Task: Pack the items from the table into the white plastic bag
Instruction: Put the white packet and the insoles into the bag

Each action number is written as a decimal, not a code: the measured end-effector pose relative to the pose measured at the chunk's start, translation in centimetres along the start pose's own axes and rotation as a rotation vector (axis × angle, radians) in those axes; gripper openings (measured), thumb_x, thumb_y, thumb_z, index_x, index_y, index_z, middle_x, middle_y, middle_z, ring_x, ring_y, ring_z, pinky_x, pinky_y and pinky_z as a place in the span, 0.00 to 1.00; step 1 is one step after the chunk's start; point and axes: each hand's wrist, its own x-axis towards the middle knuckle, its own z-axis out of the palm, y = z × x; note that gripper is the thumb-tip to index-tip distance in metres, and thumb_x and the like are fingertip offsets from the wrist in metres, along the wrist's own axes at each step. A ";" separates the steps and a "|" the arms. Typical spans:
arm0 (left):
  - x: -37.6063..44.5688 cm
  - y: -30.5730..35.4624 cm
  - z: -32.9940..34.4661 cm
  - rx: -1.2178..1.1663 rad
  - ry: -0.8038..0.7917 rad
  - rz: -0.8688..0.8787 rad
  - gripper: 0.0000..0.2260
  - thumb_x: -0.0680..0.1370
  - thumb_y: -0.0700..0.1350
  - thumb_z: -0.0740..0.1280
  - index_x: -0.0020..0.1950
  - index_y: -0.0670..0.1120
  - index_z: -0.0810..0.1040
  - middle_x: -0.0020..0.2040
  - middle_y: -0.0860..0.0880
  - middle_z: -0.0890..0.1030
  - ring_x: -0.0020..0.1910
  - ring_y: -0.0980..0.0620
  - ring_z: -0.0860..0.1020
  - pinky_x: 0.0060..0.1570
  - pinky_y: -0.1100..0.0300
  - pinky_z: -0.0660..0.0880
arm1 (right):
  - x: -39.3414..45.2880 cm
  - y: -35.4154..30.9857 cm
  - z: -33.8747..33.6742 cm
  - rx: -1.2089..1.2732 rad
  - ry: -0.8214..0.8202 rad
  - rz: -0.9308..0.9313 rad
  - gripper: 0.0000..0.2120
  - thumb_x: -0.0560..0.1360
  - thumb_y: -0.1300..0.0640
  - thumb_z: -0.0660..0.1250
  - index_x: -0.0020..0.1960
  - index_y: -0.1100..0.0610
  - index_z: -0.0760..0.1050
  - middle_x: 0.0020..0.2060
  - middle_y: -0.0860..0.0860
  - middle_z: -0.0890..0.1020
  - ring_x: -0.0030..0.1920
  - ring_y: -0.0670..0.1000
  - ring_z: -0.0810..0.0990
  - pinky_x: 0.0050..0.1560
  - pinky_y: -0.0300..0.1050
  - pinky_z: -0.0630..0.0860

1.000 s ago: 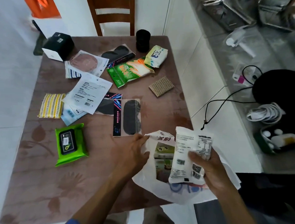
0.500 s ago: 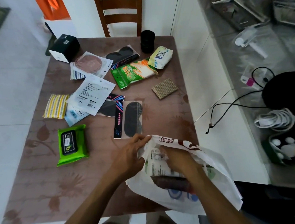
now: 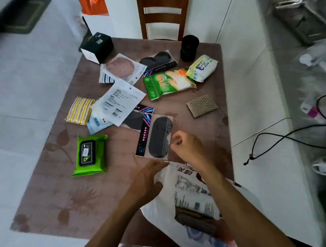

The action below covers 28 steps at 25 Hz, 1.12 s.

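The white plastic bag (image 3: 165, 213) lies at the near right corner of the bench (image 3: 210, 144), overhanging the near edge; a white printed packet (image 3: 190, 195) shows through its wall, with a dark item below it inside. The left hand (image 3: 146, 180) pinches the bag's rim at its far left corner, fingers curled round the plastic. The right hand (image 3: 187, 148) hangs above the bench just beyond the bag, fingers loosely curled, gripping nothing, beside the near right edge of the black eye-mask card (image 3: 156, 136); whether it touches the card cannot be told.

Items on the bench: green wipes pack (image 3: 90, 155) toward the near left; yellow striped cloth (image 3: 79, 110) by the left edge; white label pouch (image 3: 120, 102) overlapping a pale blue packet (image 3: 96, 123); a pink round pad in a pouch (image 3: 121, 67) and a black box (image 3: 97, 46) at the far left corner; a second eye-mask card (image 3: 157, 60); green glove packet (image 3: 167, 82) touching a tissue pack (image 3: 203, 67); black cylinder (image 3: 189, 48) at the far edge; tan textured pad (image 3: 202, 105) near the right edge.
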 end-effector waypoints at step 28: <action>-1.6 4.7 -2.4 -0.196 -0.074 0.057 0.30 0.71 0.39 0.69 0.72 0.51 0.70 0.63 0.53 0.74 0.61 0.55 0.71 0.58 0.65 0.66 | -17.6 10.8 -7.1 0.272 -0.179 0.155 0.13 0.70 0.67 0.72 0.38 0.49 0.81 0.33 0.43 0.82 0.36 0.41 0.79 0.43 0.37 0.72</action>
